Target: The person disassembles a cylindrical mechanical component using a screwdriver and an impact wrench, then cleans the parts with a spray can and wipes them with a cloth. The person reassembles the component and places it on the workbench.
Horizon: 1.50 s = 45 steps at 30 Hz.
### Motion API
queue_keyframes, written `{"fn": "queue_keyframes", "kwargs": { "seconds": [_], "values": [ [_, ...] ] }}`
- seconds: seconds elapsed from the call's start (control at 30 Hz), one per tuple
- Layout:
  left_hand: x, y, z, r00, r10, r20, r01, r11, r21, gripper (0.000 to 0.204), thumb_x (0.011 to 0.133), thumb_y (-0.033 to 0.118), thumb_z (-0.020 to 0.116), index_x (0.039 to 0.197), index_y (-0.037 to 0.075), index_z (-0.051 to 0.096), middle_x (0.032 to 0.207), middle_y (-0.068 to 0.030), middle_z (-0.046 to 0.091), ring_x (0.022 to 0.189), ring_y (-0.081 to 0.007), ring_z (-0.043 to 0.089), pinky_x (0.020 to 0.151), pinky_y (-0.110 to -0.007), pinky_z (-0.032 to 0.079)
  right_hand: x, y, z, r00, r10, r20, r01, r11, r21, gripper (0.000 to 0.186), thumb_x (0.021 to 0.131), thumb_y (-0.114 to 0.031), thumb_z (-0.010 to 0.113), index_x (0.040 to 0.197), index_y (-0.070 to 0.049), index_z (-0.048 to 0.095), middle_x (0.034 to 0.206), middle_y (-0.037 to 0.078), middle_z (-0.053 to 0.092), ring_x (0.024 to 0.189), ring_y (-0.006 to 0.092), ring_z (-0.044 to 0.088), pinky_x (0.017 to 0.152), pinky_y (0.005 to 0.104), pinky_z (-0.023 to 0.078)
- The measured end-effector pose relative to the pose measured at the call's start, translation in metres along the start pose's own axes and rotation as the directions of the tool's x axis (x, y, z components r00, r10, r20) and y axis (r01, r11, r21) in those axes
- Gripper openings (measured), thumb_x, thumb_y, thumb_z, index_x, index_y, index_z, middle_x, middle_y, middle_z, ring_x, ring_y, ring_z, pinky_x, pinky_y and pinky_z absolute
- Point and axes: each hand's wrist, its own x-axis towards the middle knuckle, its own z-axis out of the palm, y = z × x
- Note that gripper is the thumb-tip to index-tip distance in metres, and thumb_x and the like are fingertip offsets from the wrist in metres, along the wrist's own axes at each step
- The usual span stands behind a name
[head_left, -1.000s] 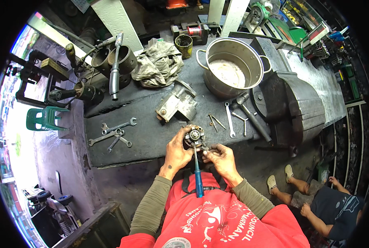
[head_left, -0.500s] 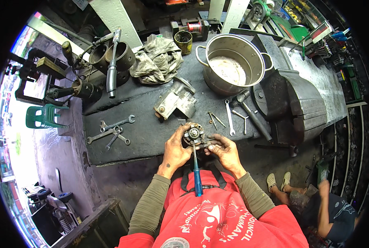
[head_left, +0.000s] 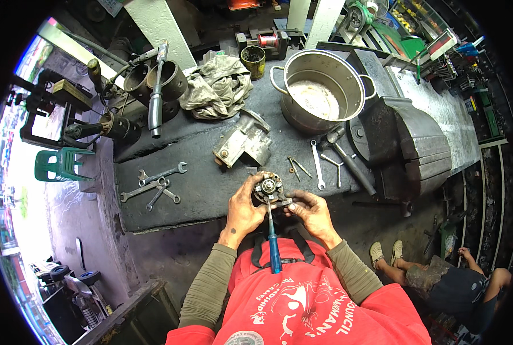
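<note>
My left hand (head_left: 245, 210) is wrapped around a round, greasy metal assembly (head_left: 269, 185) with a bearing-like hub, held just off the bench's near edge. At its lower right side, my right hand (head_left: 311, 213) pinches a small dark metal piece (head_left: 281, 203); whether that piece is joined to the assembly I cannot tell. A blue-handled screwdriver (head_left: 274, 247) points up at the assembly's lower edge, its handle lying against my red shirt. No fingers wrap the handle. Beyond my hands, a cast metal housing (head_left: 242, 142) lies on the bench.
Several wrenches (head_left: 156, 183) lie on the bench (head_left: 199, 195) at left. Right of the housing are bolts (head_left: 299, 167), a wrench (head_left: 317, 165), a T-handled tool (head_left: 337, 168) and a hammer (head_left: 351, 161). Behind stand a large pot (head_left: 325, 86), a rag (head_left: 217, 86) and a vise (head_left: 409, 149). Another person (head_left: 452, 284) is at lower right.
My hands, the assembly and the screwdriver stay nearly in place. The other person at lower right has shifted, with arms in a different position. The view has moved very slightly.
</note>
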Motion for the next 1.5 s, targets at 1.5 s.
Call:
{"fn": "queue_keyframes", "kwargs": {
  "seconds": [1.5],
  "values": [
    [0.000,-0.004,-0.002,1.000,0.018,0.018,-0.019,0.999,0.030,0.076,0.070,0.010,0.096,0.137,0.009,0.059,0.136,-0.0163,0.071,0.129,-0.0329,0.068,0.107,-0.042,0.055,-0.071,-0.045,-0.003,0.933,0.338,0.121,-0.175,0.723,-0.668,0.018,0.102,-0.015,0.068,0.110,0.001,0.067,0.088,0.000,0.064,0.083,0.0084,0.054,0.075,0.0298,0.050]
  ]
}}
